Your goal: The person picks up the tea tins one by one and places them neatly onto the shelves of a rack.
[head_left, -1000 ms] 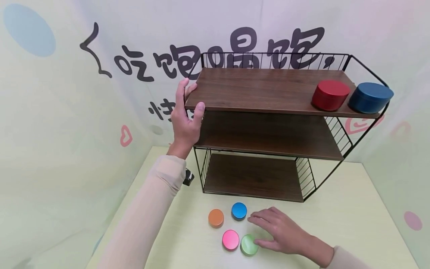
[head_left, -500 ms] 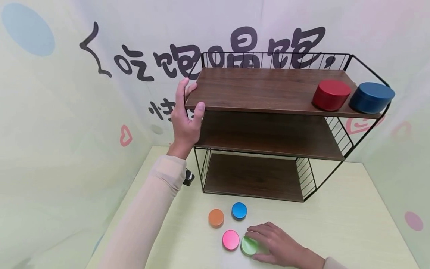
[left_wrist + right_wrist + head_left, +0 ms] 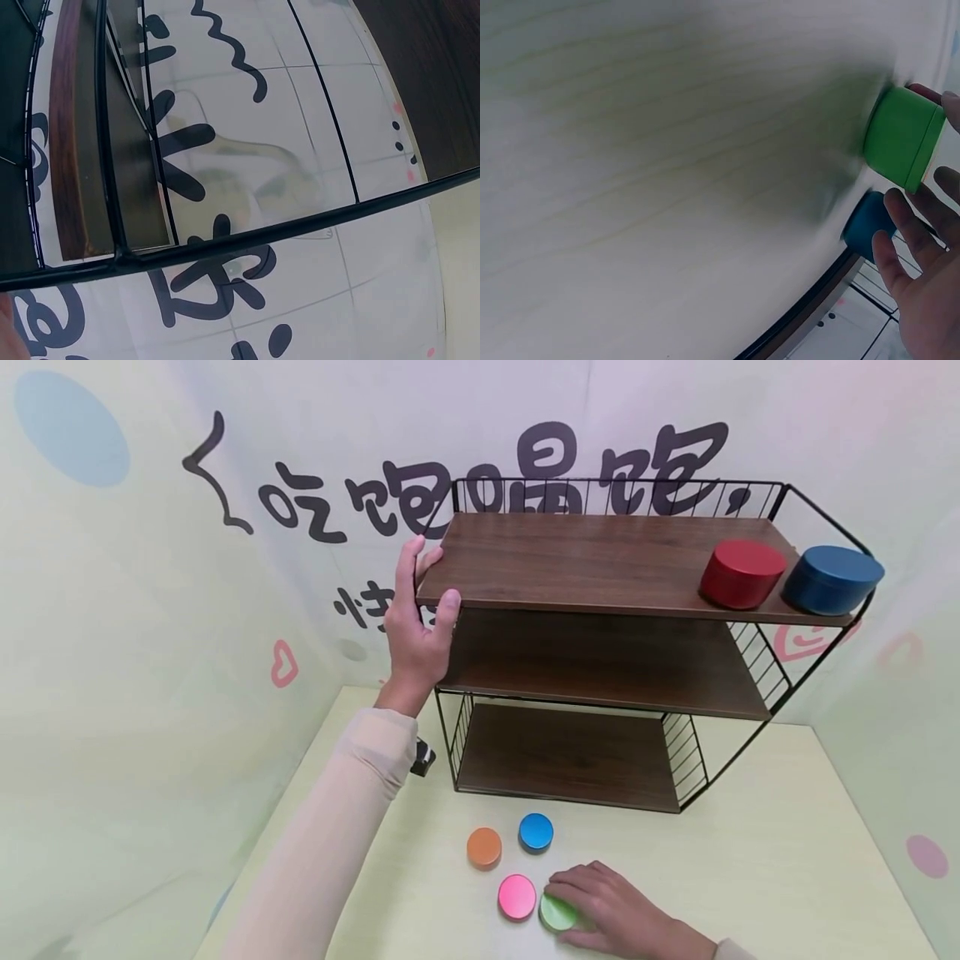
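In the head view, my left hand (image 3: 416, 639) holds the top left corner of a three-tier shelf rack (image 3: 600, 560), its thumb at the front edge of the top board. The rack has dark brown boards and a black wire frame (image 3: 247, 238). Down on the table, my right hand (image 3: 611, 910) has its fingers and thumb around a small round green tin (image 3: 557, 913). The right wrist view shows the green tin (image 3: 904, 139) between thumb and fingers, against the table. Beside it sit a pink tin (image 3: 517, 897), an orange tin (image 3: 484, 848) and a blue tin (image 3: 536, 832).
A larger red tin (image 3: 742, 575) and a dark blue tin (image 3: 832, 581) stand at the right end of the top board. A small black object (image 3: 423, 757) lies left of the rack. Printed cloth walls (image 3: 187, 610) enclose the pale table (image 3: 757, 827).
My right hand has moved left and down from beside the green tin, and its fingers have closed around it. The left hand stays on the rack.
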### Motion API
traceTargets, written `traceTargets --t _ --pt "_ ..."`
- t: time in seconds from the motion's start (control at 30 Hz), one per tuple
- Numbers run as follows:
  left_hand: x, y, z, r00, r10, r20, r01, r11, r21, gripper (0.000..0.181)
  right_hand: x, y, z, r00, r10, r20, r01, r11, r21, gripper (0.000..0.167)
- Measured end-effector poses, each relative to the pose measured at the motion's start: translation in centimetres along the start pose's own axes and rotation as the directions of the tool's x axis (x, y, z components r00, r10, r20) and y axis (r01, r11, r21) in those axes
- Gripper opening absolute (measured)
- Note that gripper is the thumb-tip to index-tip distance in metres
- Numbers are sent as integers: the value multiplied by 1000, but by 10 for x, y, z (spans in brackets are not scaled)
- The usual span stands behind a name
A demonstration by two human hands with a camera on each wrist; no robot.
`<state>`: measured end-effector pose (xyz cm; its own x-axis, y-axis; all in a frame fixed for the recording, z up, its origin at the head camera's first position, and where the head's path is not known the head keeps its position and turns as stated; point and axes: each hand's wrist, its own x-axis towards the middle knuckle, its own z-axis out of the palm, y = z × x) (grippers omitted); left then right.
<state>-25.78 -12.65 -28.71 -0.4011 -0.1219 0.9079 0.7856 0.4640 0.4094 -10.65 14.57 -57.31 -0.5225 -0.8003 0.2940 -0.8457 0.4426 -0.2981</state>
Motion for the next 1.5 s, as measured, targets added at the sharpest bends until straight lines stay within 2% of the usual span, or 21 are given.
traceTargets --t 0.37,0.6,0.7,0.83,1.03,1.13,1.3,1.5 --pt "0 -2 1 1000 7 3 -7 1000 -7 56 -3 1 6 999 11 -46 -11 1000 -4 51" --pt "-5 -31 5 1000 9 -2 -9 1000 21 59 -4 1 6 998 6 -58 -7 1000 -16 50" --pt "-6 -37 5 1000 8 -3 -8 999 31 60 -3 0 3 997 1 -71 -3 1000 -28 49" --pt "-6 -33 5 1000 14 -4 -14 1000 28 60 0 1 -4 992 -31 -124 21 997 -80 50" --pt "-1 -8 0 1000 15 -4 -15 1000 -1 57 7 4 -16 979 -65 -193 44 993 -107 54" --pt "0 -1 -1 1000 7 -5 -7 1000 -2 57 10 6 -22 972 -83 -218 61 992 -106 55" --pt "-1 -3 0 1000 4 -6 -4 1000 9 57 14 8 -34 960 -112 -259 86 990 -108 55" --pt "-6 -28 4 1000 -1 -9 2 999 36 60 18 10 -46 953 -132 -273 97 986 -138 49"
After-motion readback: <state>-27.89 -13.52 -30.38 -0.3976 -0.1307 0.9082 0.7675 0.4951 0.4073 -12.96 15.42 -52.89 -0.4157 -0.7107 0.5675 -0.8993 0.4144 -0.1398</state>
